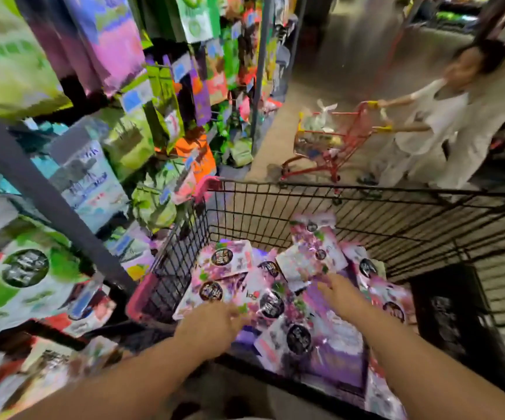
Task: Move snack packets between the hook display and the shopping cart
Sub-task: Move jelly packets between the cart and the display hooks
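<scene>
A black wire shopping cart point(366, 207) with pink corner guards stands in front of me, holding several pink and purple snack packets point(227, 259) with round black labels. Both my arms reach down into it. My left hand point(211, 325) is over the packets at the cart's left side, its fingertips touching a packet point(263, 304); blur hides whether it grips. My right hand point(340, 294) lies over the middle of the pile, fingers pointing at a white and pink packet point(308, 262). The hook display point(160, 95) with hanging coloured packets fills the left side.
A grey upright post point(48, 195) of the display slants across the left. Green and white packets point(24, 274) hang near my left arm. A small person point(445, 116) pushes a red child's cart point(333, 140) along the aisle beyond my cart.
</scene>
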Motion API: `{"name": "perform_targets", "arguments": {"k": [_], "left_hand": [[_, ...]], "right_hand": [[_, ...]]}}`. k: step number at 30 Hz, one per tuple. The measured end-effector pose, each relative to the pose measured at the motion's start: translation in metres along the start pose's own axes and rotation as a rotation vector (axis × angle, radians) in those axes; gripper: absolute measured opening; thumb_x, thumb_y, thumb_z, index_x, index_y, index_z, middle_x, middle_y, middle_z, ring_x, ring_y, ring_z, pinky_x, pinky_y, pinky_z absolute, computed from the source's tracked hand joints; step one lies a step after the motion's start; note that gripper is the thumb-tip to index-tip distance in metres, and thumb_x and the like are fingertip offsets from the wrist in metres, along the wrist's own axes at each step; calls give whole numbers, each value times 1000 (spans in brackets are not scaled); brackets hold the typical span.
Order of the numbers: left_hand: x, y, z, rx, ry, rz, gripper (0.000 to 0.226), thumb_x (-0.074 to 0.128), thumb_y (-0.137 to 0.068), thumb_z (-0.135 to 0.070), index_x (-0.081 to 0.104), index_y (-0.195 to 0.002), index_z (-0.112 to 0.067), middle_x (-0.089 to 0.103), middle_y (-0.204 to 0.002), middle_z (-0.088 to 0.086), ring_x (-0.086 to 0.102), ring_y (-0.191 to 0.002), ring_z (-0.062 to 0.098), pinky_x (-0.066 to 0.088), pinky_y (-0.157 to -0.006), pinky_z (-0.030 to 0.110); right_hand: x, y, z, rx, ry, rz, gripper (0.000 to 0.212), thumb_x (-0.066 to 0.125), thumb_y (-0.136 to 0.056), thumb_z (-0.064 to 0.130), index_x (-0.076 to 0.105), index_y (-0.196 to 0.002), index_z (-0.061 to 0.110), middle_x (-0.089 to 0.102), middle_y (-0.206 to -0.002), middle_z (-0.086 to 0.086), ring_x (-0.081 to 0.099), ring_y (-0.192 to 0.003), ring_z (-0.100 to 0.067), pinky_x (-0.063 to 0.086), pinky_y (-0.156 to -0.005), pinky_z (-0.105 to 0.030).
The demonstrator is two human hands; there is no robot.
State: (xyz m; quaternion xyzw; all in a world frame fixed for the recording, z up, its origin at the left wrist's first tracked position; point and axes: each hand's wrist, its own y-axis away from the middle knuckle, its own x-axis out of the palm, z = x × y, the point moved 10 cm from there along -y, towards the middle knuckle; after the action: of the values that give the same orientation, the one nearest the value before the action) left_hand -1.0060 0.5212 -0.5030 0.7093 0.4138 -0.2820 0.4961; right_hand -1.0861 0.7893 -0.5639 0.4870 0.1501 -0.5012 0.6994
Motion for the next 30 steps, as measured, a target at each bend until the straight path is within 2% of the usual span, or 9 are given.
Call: {"name": "perform_targets", "arguments": {"k": [4,7,11,15,19,22,25,27,30], "left_hand": [[8,-15,18,-116,46,82,44,33,-93,-60,59,-113,-31,64,-118,0,57,-112,24,44,-91,33],[21,-24,27,-158,54,101,69,19,-79,-76,62,-107,-30,66,-110,-1,61,-103,23,47,-92,36],[29,-26,30,-150,-61,175,93,-1,-61,-85,55,-120,-41,59,-126,-8,55,-115,20,44,-97,38],[29,-25,30,-198,-75,175,63,19,-82,-79,58,-111,-39,62,-118,-9,57,-111,20,45,-95,37],[28,-25,27,-189,-116,172,50,25,-87,-73,59,-99,-38,65,-112,-6,59,-103,20,47,-92,36],[30,-24,26,-200,-136,206,48,27,-90,-70,57,-114,-42,57,-130,-14,55,-114,16,44,-97,35],[30,-23,28,-226,-124,190,55,28,-86,-76,55,-120,-42,62,-122,-15,57,-109,15,46,-92,32],[32,-23,31,-226,-119,184,56,28,-81,-80,59,-109,-42,66,-103,-14,59,-95,15,47,-85,31],[34,-23,33,-215,-81,179,55,29,-78,-81,60,-88,-37,63,-88,-12,60,-83,14,48,-80,32]], "right_hand": [[-5,-2,-63,177,-28,-5,47,43,-101,38,47,-138,9,58,-124,-15,60,-91,-28,47,-72,-33],[-5,10,-82,205,82,36,76,22,-97,62,47,-139,3,53,-134,-21,56,-116,-33,43,-92,-30],[-1,7,-123,362,71,22,42,48,-100,28,50,-133,1,55,-134,-23,54,-120,-36,43,-91,-32],[6,15,-152,414,66,38,48,49,-100,34,48,-134,0,53,-135,-21,54,-121,-33,43,-89,-29],[10,21,-175,445,16,68,28,51,-99,26,62,-103,0,61,-109,-23,60,-99,-28,49,-91,-35],[12,28,-185,460,-13,79,37,47,-101,21,59,-123,-7,60,-125,-22,58,-111,-28,44,-97,-34],[9,35,-197,491,-32,3,33,48,-100,24,64,-119,3,62,-123,-22,60,-105,-31,46,-88,-33],[9,42,-209,544,-37,-26,32,50,-97,22,61,-124,9,61,-123,-21,58,-100,-31,45,-83,-30],[10,53,-224,628,-40,-69,42,49,-96,20,47,-138,14,53,-134,-22,55,-117,-36,45,-94,-33]]}}
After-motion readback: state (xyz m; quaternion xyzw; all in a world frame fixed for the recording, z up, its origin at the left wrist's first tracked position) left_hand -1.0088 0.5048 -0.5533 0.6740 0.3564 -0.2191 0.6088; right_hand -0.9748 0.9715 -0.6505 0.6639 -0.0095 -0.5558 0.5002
